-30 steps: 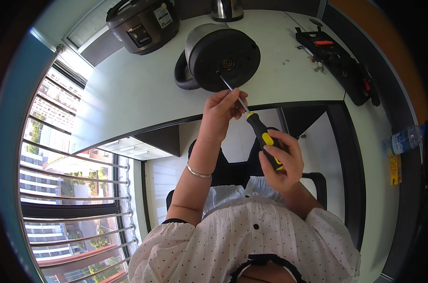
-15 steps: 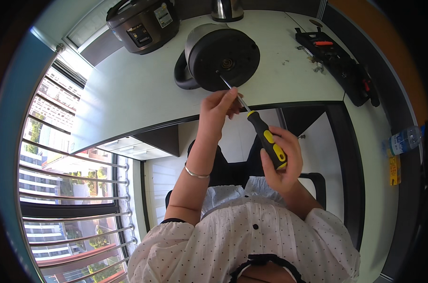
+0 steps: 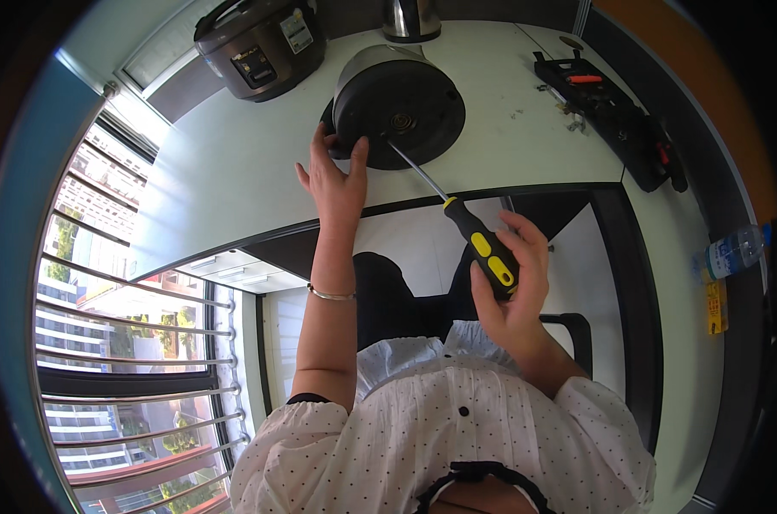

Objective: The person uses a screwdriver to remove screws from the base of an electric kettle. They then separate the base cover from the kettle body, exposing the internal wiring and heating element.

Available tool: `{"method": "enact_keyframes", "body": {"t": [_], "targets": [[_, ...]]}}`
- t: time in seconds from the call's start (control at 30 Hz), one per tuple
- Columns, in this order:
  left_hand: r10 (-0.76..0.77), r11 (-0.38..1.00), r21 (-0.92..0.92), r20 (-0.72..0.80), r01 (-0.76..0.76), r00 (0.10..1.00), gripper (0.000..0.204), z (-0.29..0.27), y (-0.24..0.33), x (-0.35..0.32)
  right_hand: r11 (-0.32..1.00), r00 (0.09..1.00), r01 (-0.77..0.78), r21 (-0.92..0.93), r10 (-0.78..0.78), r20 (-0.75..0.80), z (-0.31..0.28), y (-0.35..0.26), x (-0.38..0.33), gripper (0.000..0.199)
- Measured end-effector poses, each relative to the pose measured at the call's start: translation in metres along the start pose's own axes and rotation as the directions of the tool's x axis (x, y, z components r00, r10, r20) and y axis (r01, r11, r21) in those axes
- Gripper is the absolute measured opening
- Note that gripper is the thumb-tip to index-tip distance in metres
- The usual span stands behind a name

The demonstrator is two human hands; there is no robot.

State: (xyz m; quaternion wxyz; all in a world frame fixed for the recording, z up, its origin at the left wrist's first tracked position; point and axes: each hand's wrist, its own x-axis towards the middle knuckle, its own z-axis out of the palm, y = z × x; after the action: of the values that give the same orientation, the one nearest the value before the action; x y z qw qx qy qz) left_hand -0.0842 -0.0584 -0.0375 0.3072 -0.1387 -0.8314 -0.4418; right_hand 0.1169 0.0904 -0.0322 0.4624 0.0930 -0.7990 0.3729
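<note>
The kettle (image 3: 422, 94) lies on its side on the white surface (image 3: 251, 171), near the middle of the front edge, black base facing the person. The right hand (image 3: 518, 278) holds the black-and-yellow screwdriver (image 3: 482, 244) by its handle, beyond the front edge; the shaft slants up to the base, its tip at a spot below and left of the central ring. The left hand (image 3: 337, 180) is wide, fingers spread at the base's left rim; firm contact cannot be confirmed. A black tool case (image 3: 619, 120) lies toward the surface's right edge. A rice cooker (image 3: 260, 56) stands near the rear edge, left.
</note>
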Motion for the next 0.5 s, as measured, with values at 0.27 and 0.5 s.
{"method": "enact_keyframes", "body": {"t": [0.27,0.5], "targets": [[0.111,0.993,0.032,0.048,-0.112,0.993,0.059,0.0025,-0.0039,0.0038,0.999,1.000,0.009,-0.031,-0.010,-0.017,-0.0042,-0.0088,0.0047,0.044],[0.166,0.986,-0.006,-0.002,-0.166,0.986,0.059,0.0050,-0.0036,0.0014,0.999,0.999,0.004,0.031,-0.003,-0.038,-0.0049,-0.0045,0.0051,0.042]]}}
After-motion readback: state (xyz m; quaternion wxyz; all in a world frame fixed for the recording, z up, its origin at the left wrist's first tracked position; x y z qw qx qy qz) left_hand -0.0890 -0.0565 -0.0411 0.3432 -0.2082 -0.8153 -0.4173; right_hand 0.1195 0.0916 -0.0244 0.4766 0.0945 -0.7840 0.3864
